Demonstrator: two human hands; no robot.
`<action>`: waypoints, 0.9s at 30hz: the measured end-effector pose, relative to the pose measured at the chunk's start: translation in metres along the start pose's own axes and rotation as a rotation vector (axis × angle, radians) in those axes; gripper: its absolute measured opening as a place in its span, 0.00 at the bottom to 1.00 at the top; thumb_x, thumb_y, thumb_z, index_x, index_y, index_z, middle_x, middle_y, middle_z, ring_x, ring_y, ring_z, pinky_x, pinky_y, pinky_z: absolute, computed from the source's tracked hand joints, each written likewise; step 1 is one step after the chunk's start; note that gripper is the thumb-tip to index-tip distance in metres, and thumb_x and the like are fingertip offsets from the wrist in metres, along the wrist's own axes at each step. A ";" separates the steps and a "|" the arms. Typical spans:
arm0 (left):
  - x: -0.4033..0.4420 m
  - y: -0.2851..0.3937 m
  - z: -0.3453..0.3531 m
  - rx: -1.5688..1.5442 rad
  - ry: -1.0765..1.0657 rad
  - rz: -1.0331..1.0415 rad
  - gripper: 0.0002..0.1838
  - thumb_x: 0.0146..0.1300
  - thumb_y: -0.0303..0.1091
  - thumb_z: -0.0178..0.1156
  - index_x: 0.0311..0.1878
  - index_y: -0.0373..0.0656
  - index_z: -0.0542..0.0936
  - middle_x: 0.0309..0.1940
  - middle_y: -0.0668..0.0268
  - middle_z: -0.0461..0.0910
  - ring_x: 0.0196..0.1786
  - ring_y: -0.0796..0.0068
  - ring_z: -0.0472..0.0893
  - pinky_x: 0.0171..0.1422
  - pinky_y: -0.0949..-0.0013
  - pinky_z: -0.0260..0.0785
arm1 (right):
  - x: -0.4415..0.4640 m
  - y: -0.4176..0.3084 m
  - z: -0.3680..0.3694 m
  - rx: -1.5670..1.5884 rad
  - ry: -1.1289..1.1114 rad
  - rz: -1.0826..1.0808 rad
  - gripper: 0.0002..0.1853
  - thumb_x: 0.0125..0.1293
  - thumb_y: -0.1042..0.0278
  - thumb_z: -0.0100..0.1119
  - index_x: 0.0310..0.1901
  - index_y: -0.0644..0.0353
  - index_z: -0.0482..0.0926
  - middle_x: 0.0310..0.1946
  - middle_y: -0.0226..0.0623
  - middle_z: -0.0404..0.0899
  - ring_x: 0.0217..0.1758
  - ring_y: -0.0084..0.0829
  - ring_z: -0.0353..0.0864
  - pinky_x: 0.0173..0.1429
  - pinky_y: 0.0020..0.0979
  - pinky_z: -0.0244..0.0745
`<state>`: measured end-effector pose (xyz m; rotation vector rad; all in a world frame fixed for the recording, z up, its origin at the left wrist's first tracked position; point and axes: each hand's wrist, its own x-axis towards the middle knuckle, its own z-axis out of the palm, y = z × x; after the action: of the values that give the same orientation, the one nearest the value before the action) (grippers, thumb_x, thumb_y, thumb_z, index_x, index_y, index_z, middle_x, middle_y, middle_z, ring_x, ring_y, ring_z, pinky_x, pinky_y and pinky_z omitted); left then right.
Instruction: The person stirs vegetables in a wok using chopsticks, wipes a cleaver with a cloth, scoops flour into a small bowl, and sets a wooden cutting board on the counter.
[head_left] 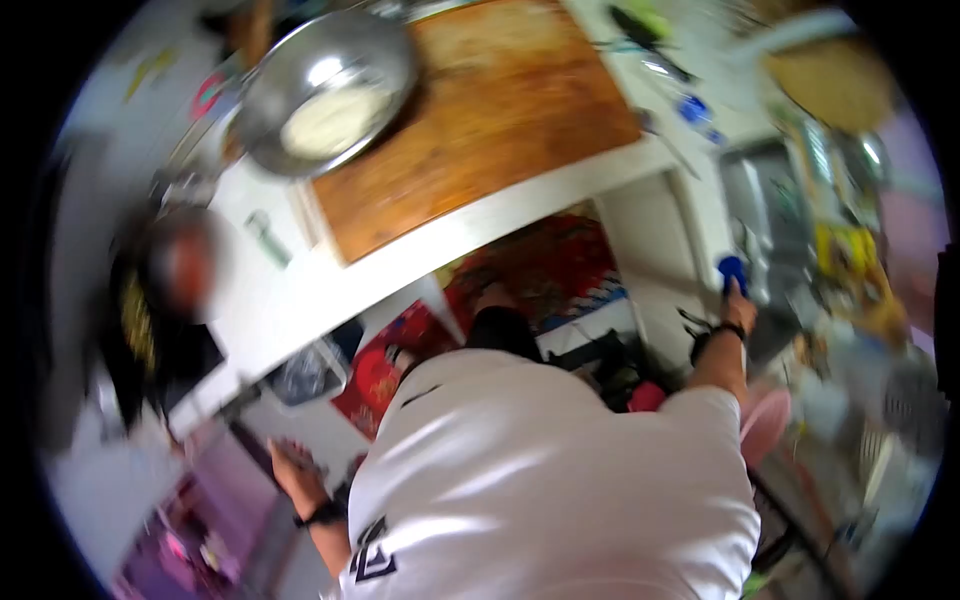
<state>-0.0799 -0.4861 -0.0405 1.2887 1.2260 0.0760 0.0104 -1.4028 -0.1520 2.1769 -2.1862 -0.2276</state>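
A loosened grip by the right hand (738, 314), its fingers closed around a small, deep-blue rounded object (733, 270) beside the grey metal sink (746, 200), could drop it in. The object looks compact, its material blurred; whether the left hand (292, 468), hanging low, is spread or curled, I cannot tell.
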 end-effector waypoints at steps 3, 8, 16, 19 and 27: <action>0.013 -0.005 0.011 -0.109 0.167 -0.005 0.20 0.69 0.54 0.57 0.38 0.45 0.73 0.26 0.69 0.74 0.27 0.75 0.74 0.30 0.72 0.68 | 0.063 0.015 0.044 0.079 -0.065 -0.053 0.46 0.53 0.26 0.61 0.49 0.72 0.82 0.53 0.55 0.81 0.60 0.44 0.80 0.62 0.38 0.72; 0.015 0.002 0.036 -0.062 0.233 -0.017 0.20 0.70 0.53 0.56 0.39 0.43 0.74 0.26 0.68 0.75 0.25 0.75 0.74 0.25 0.72 0.69 | 0.076 0.015 0.042 0.026 -0.139 -0.158 0.35 0.58 0.39 0.65 0.52 0.69 0.82 0.51 0.49 0.82 0.54 0.42 0.83 0.58 0.38 0.76; 0.026 0.006 0.027 -0.027 0.132 0.013 0.21 0.70 0.53 0.56 0.41 0.42 0.73 0.24 0.67 0.76 0.20 0.78 0.74 0.23 0.75 0.68 | -0.023 0.015 -0.013 1.536 -0.627 -0.208 0.16 0.67 0.62 0.59 0.50 0.64 0.77 0.43 0.40 0.81 0.44 0.36 0.82 0.47 0.37 0.78; 0.030 0.007 0.012 0.030 0.101 0.051 0.20 0.71 0.51 0.55 0.40 0.41 0.73 0.23 0.67 0.76 0.20 0.78 0.74 0.22 0.75 0.68 | -0.124 -0.014 -0.063 1.631 -0.719 -0.457 0.17 0.64 0.66 0.61 0.51 0.65 0.76 0.45 0.40 0.80 0.44 0.35 0.81 0.48 0.35 0.78; 0.052 0.020 -0.036 0.109 -0.021 0.093 0.17 0.70 0.51 0.57 0.38 0.47 0.72 0.23 0.71 0.75 0.20 0.82 0.73 0.22 0.77 0.66 | -0.339 -0.059 -0.168 1.797 -1.127 -0.907 0.28 0.59 0.67 0.61 0.59 0.71 0.70 0.58 0.54 0.75 0.63 0.49 0.74 0.72 0.49 0.65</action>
<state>-0.0723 -0.4205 -0.0513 1.4382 1.1653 0.0639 0.0952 -1.0763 0.0293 4.8369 -0.8915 1.3909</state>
